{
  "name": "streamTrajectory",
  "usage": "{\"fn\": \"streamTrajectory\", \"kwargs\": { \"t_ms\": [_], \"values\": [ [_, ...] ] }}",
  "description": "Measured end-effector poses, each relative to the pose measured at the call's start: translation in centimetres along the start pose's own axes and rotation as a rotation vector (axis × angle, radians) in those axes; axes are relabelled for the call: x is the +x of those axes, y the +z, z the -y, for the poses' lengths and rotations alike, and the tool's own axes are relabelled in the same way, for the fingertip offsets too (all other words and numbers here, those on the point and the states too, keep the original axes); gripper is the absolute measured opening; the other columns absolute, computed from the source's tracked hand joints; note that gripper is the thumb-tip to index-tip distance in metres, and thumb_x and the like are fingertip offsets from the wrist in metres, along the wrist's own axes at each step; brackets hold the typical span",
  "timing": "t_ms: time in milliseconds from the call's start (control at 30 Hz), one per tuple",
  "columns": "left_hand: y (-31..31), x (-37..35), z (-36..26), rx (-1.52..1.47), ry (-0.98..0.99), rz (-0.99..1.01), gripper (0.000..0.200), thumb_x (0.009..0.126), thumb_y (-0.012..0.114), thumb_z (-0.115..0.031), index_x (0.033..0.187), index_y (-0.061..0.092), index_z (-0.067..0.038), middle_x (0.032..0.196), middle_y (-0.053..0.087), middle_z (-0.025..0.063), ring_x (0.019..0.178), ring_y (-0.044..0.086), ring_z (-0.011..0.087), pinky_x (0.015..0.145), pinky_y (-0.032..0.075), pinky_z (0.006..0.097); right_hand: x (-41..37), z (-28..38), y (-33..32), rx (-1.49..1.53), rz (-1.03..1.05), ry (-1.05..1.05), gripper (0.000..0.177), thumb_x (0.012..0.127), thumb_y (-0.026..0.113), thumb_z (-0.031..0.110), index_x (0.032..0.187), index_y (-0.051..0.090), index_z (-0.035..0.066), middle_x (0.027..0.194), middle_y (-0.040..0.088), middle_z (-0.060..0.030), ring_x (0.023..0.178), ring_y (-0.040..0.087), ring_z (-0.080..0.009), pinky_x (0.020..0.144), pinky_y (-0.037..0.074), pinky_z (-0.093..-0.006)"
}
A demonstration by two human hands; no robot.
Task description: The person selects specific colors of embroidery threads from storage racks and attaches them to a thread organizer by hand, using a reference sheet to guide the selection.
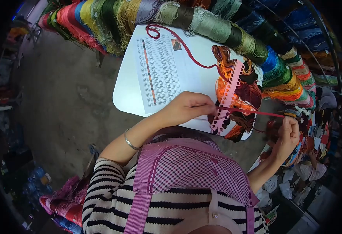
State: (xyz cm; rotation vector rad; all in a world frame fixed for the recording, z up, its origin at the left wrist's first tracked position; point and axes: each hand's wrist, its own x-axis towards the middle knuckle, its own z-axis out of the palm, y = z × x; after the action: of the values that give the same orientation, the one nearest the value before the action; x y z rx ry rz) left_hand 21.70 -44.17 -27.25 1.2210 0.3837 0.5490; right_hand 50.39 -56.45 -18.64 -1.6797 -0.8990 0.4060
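Observation:
Between my two hands a dark red thread strand [262,113] is stretched nearly level, its right end pinched in the fingers of my right hand [288,134]. The left end runs to the closed fingertips of my left hand [188,107], slightly blurred. Below this strand lies a pink strip with holes [233,84], a thread holder with orange, brown and dark red thread bundles [249,92] looped along both edges. Another dark red length [186,48] curls across the white board [126,95] toward the holder. A printed number chart [155,74] lies on the board's left part.
Beyond the board, a long row of colourful thread skeins [210,23] hangs on a rail. Pink and red skeins [67,202] are at lower left. Another person [313,169] is at far right, among scattered materials. Grey floor [73,93] lies to the left.

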Motion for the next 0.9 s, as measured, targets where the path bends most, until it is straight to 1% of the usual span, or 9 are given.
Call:
{"fn": "streamTrajectory", "kwargs": {
  "t_ms": [67,167,400,600,667,700,767,833,900],
  "values": [
    [-0.9,-1.1,-0.1,-0.04,-0.028,-0.062,0.016,0.093,0.054,-0.01,0.095,0.065,0.002,0.089,0.066,0.0036,0.079,0.057,0.0054,0.07,0.044,0.0211,0.4,-0.1,-1.0,0.007,0.004,0.037,0.01,0.091,0.06,0.015,0.088,0.057,0.006,0.065,0.038,0.0082,0.057,0.029,-0.0018,0.053,0.022,-0.0195],
    [-2.6,-2.7,-0.3,0.064,-0.055,-0.161,0.015,0.093,0.055,-0.01,0.096,0.065,0.001,0.084,0.064,0.0008,0.075,0.054,0.0035,0.068,0.042,0.0191,0.9,-0.2,-2.8,0.297,0.164,0.175,0.006,0.09,0.058,0.007,0.09,0.055,0.003,0.076,0.048,0.0007,0.063,0.037,-0.007,0.061,0.031,-0.0218],
    [-5.3,-5.4,-0.7,0.135,-0.14,-0.344,0.015,0.092,0.059,-0.013,0.091,0.063,0.001,0.076,0.056,-0.0052,0.068,0.045,0.001,0.061,0.036,0.0173,1.7,-1.5,-5.2,0.61,0.319,0.263,0.007,0.091,0.055,0.003,0.097,0.051,0.002,0.068,0.043,0.0004,0.058,0.033,-0.0076,0.056,0.03,-0.0232],
    [-6.0,-6.2,0.8,0.298,-0.209,-0.273,0.016,0.092,0.059,-0.015,0.09,0.062,0.001,0.072,0.052,-0.0062,0.064,0.04,0.0012,0.057,0.033,0.0184,2.0,-1.2,-4.2,0.716,0.176,0.26,0.007,0.091,0.054,0.001,0.096,0.051,0.001,0.074,0.044,-0.0013,0.059,0.034,-0.0086,0.054,0.029,-0.0241],
    [-6.0,-6.5,0.7,0.31,-0.213,-0.28,0.016,0.092,0.058,-0.014,0.089,0.062,0.001,0.071,0.052,-0.0062,0.064,0.039,0.0014,0.056,0.032,0.0187,1.9,-0.5,-3.4,0.662,-0.13,0.275,0.007,0.091,0.053,-0.001,0.098,0.051,0.0,0.079,0.046,-0.0028,0.062,0.036,-0.0093,0.053,0.03,-0.0251],
    [-6.0,-6.7,0.7,0.321,-0.216,-0.287,0.016,0.092,0.058,-0.014,0.089,0.062,0.001,0.071,0.051,-0.0062,0.063,0.038,0.0016,0.055,0.031,0.019,2.1,-0.9,-3.8,0.66,-0.131,0.276,0.007,0.091,0.053,-0.001,0.098,0.051,0.0,0.079,0.046,-0.0028,0.062,0.036,-0.0093,0.053,0.03,-0.0251],
    [-6.1,-7.2,0.8,0.323,-0.221,-0.295,0.016,0.092,0.058,-0.014,0.088,0.062,0.001,0.066,0.045,-0.0061,0.061,0.035,0.0027,0.054,0.03,0.0206,2.6,-1.8,-4.7,0.869,0.205,0.201,0.007,0.089,0.054,-0.003,0.094,0.051,0.001,0.074,0.045,-0.0019,0.058,0.029,-0.0084,0.051,0.026,-0.025],
    [-6.4,-7.8,0.9,0.327,-0.222,-0.306,0.016,0.092,0.057,-0.014,0.086,0.061,0.001,0.061,0.038,-0.006,0.059,0.033,0.0037,0.053,0.029,0.0222,2.3,-1.4,-4.4,0.86,0.117,0.234,0.007,0.09,0.053,-0.004,0.095,0.051,0.0,0.073,0.044,-0.0019,0.057,0.028,-0.0084,0.051,0.025,-0.0252],
    [-6.8,-8.4,0.8,0.358,-0.273,-0.263,0.014,0.092,0.057,-0.013,0.087,0.061,0.0,0.069,0.049,-0.0066,0.062,0.037,0.0018,0.054,0.03,0.019,2.2,-1.3,-4.1,0.847,0.028,0.272,0.007,0.09,0.052,-0.004,0.096,0.051,0.0,0.072,0.042,-0.002,0.057,0.026,-0.0085,0.051,0.024,-0.0253]
  ]
}}
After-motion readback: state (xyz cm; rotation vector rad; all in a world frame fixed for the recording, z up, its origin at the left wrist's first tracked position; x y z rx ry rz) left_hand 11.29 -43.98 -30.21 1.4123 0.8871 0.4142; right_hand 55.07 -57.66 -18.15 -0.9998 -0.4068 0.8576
